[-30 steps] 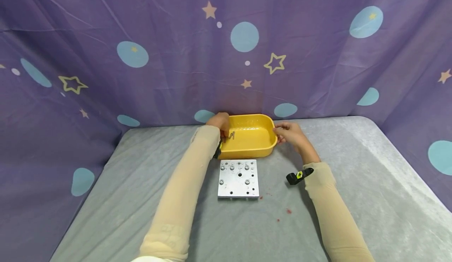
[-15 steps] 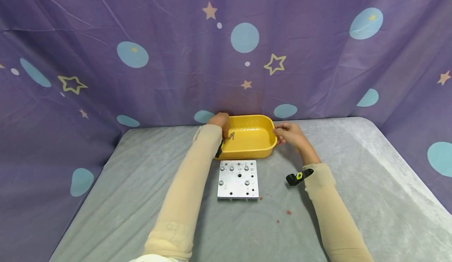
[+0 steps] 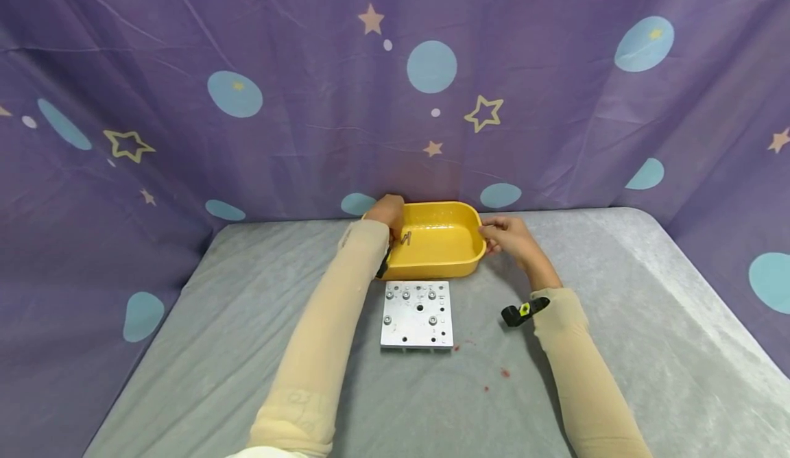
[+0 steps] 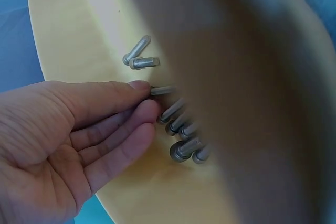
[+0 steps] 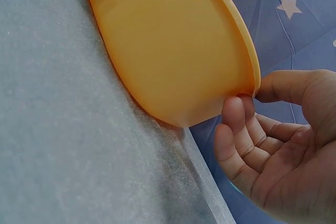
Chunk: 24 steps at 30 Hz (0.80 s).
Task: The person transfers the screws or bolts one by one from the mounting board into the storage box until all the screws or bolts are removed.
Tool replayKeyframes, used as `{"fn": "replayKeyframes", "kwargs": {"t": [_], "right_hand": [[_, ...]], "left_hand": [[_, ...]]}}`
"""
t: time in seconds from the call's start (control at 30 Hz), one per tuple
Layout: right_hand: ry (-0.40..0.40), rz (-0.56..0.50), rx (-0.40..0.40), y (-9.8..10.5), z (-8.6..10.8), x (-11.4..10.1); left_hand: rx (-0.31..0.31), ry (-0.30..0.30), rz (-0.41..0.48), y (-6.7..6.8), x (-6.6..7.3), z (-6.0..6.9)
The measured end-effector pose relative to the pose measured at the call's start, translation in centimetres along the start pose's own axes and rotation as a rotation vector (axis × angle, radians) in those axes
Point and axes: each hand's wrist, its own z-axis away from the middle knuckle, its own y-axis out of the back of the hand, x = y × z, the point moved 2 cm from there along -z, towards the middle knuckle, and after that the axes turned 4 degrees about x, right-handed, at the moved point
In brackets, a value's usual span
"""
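Note:
My left hand point(image 3: 387, 212) reaches into the left end of a yellow tray point(image 3: 444, 247). In the left wrist view, its thumb and forefinger pinch the end of a small metal screw point(image 4: 164, 90). Several more socket-head screws point(image 4: 181, 150) lie close below the fingertips, partly hidden by a blurred dark shape. Two loose screws point(image 4: 145, 62) lie together farther up the tray floor. At the tray's right end, my right hand point(image 3: 509, 235) holds the rim point(image 5: 253, 61) between thumb and fingers, the thumb on the outer side.
In front of the tray lies a square metal plate point(image 3: 409, 328) with holes and several screws standing in it. Grey cloth point(image 3: 617, 321) covers the table. A purple patterned curtain point(image 3: 296, 163) hangs right behind the tray.
My left hand has shifted very slightly to the right inside the tray, and its fingertips now hide a screw seen earlier beside them. The right hand keeps its hold on the rim.

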Motion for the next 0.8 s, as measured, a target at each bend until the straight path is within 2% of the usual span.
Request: {"fn": "replayKeyframes", "kwargs": {"t": [0.33, 0.57, 0.7, 0.8], "right_hand": [[0.026, -0.016, 0.009, 0.0, -0.4, 0.4], [0.021, -0.002, 0.001, 0.1, -0.2, 0.5], [0.008, -0.004, 0.000, 0.2, -0.2, 0.8], [0.001, 0.000, 0.005, 0.2, -0.3, 1.0]], "left_hand": [[-0.002, 0.008, -0.003, 0.1, -0.1, -0.3], [-0.007, 0.013, -0.001, -0.4, 0.0, -0.3], [0.009, -0.023, -0.006, -0.4, 0.1, 0.5], [0.057, -0.090, -0.051, -0.1, 0.3, 1.2]]}}
